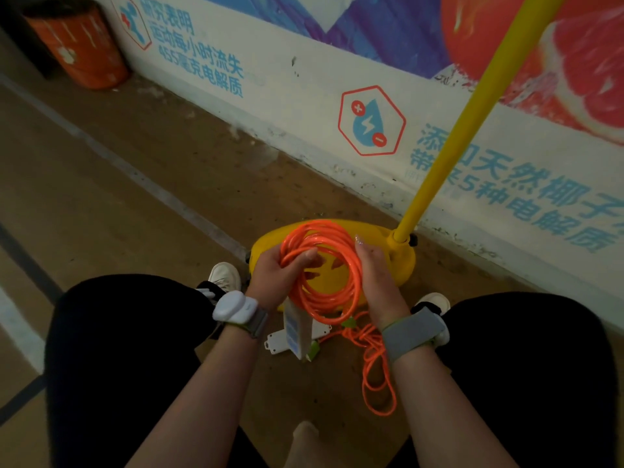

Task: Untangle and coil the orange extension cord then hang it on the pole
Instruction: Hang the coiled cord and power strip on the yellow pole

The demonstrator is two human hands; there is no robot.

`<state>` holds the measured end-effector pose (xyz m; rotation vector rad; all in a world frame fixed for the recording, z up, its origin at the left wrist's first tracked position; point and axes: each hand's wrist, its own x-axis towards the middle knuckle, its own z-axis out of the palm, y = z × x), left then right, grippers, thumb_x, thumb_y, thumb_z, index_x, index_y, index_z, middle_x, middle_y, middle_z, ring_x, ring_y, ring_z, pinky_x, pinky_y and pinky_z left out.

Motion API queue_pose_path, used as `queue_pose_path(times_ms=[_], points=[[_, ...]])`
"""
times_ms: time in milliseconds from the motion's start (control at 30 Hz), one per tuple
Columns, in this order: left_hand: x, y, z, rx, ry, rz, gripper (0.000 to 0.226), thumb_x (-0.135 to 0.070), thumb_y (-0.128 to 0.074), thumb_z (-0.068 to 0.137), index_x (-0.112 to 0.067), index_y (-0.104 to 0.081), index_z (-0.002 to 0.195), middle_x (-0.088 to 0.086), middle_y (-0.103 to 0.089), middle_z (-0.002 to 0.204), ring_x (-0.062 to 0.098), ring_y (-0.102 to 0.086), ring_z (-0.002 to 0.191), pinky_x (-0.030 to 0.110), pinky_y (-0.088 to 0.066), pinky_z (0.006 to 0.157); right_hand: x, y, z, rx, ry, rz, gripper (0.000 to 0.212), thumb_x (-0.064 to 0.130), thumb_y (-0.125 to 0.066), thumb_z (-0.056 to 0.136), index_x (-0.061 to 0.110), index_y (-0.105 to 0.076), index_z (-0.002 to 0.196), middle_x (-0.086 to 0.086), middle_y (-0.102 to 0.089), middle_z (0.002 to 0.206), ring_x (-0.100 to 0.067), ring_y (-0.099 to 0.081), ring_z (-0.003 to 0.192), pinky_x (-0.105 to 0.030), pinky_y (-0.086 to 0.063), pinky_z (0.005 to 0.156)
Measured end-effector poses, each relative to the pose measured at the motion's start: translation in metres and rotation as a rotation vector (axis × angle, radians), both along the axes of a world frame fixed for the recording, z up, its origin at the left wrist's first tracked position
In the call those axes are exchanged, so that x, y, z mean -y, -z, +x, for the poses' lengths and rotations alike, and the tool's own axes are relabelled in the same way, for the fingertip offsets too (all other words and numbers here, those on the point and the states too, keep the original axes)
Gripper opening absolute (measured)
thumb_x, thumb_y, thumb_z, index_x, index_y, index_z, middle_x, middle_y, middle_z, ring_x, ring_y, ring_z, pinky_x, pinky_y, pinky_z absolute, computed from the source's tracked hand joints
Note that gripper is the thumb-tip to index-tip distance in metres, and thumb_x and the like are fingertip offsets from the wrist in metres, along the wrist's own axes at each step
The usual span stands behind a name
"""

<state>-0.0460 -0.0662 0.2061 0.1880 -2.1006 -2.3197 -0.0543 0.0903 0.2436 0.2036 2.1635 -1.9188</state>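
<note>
Loops of orange cord [317,307] hang as a round coil between two hands, in front of the knees of a person crouched on the floor [141,204]. The left hand [283,270] has its grip closed on the coil's left side, fingers curled round the bundled strands. The right hand [374,275] has no grip on anything: its fingers are straight and lie flat against the coil's right edge. From the bottom of the coil the rest of the cord drops to the floor and lies there in loose, tangled bends, near a white power strip [275,344]. Just behind the coil stands the yellow base [403,265] of the pole [472,119], which rises slanting up to the right in front of a printed wall [304,79]. An orange bin [79,49] stands far off at the upper left.
</note>
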Motion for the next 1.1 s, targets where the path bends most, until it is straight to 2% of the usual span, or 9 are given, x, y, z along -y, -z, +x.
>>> queue_pose_path(times_ms=[67,133,267,367,467,600,700,867,1100], points=[[-0.001,-0.017,-0.006,-0.069,-0.027,-0.025,0.008,-0.012,-0.064,0.087,-0.017,-0.065,0.093,-0.003,-0.074,0.076,0.015,-0.069,0.064,0.025,-0.054,0.060,-0.002,-0.010,-0.002,-0.026,-0.098,-0.038,0.045,0.056,-0.043,0.090,0.020,-0.069,0.101,-0.017,-0.065,0.112,-0.022,-0.063,0.098,-0.033,-0.049,0.089],[-0.002,-0.033,-0.014,-0.142,-0.053,-0.037,0.016,-0.015,-0.067,0.085,-0.020,-0.063,0.100,-0.004,-0.073,0.081,0.012,-0.067,0.064,0.025,-0.054,0.062,-0.003,-0.021,-0.006,-0.059,-0.166,-0.061,0.043,0.061,-0.053,0.075,0.028,-0.067,0.097,-0.003,-0.070,0.105,-0.010,-0.064,0.094,-0.032,-0.050,0.090],[-0.004,-0.065,-0.028,-0.323,-0.043,-0.129,0.047,-0.015,-0.070,0.084,-0.016,-0.055,0.128,0.003,-0.063,0.120,0.015,-0.064,0.106,0.026,-0.055,0.081,-0.008,-0.043,-0.023,-0.221,-0.130,0.060,0.033,0.029,-0.072,0.081,0.025,-0.060,0.112,-0.001,-0.069,0.099,-0.017,-0.067,0.090,-0.039,-0.054,0.086],[-0.003,-0.091,-0.040,-0.400,0.004,-0.180,0.056,-0.015,-0.072,0.079,-0.019,-0.052,0.131,-0.001,-0.065,0.116,0.011,-0.064,0.104,0.027,-0.052,0.086,-0.013,-0.068,-0.035,-0.371,-0.122,0.102,0.036,0.008,-0.065,0.086,0.018,-0.055,0.118,-0.003,-0.066,0.098,-0.015,-0.066,0.084,-0.035,-0.055,0.080],[-0.001,-0.121,-0.055,-0.464,0.070,-0.296,0.068,-0.009,-0.075,0.078,-0.026,-0.045,0.137,-0.008,-0.066,0.099,0.004,-0.065,0.088,0.020,-0.051,0.081,-0.015,-0.098,-0.044,-0.507,-0.135,0.161,0.042,0.002,-0.063,0.086,0.021,-0.050,0.121,-0.003,-0.063,0.104,-0.007,-0.063,0.086,-0.017,-0.052,0.077],[-0.006,-0.170,-0.066,-0.579,0.087,-0.413,0.059,-0.013,-0.072,0.083,-0.026,-0.047,0.135,-0.010,-0.065,0.108,0.005,-0.067,0.091,0.025,-0.054,0.086,-0.020,-0.145,-0.053,-0.606,-0.081,0.187,0.044,0.003,-0.064,0.085,0.014,-0.051,0.126,-0.010,-0.064,0.108,-0.019,-0.066,0.091,-0.031,-0.055,0.083],[-0.012,-0.201,-0.076,-0.661,0.081,-0.501,0.048,-0.029,-0.068,0.084,-0.035,-0.049,0.128,-0.011,-0.062,0.116,0.009,-0.064,0.104,0.036,-0.052,0.094,-0.024,-0.180,-0.055,-0.649,-0.052,0.138,0.035,-0.001,-0.064,0.084,0.009,-0.055,0.116,-0.013,-0.066,0.098,-0.017,-0.067,0.080,-0.026,-0.057,0.072],[-0.031,-0.263,-0.088,-0.784,0.055,-0.364,0.043,-0.018,-0.069,0.086,-0.027,-0.052,0.124,-0.020,-0.060,0.109,-0.008,-0.061,0.096,0.013,-0.050,0.080,-0.034,-0.251,-0.053,-0.717,-0.022,0.010,0.017,0.003,-0.059,0.090,0.013,-0.059,0.103,-0.006,-0.065,0.089,-0.006,-0.066,0.072,-0.018,-0.053,0.062],[-0.055,-0.334,-0.117,-0.856,0.087,-0.135,0.043,-0.006,-0.068,0.084,-0.014,-0.055,0.124,-0.010,-0.063,0.109,-0.006,-0.061,0.098,0.014,-0.049,0.085,-0.044,-0.319,-0.065,-0.854,0.032,-0.006,0.025,0.011,-0.057,0.092,0.033,-0.061,0.104,0.000,-0.067,0.099,-0.008,-0.063,0.080,-0.022,-0.051,0.069]])
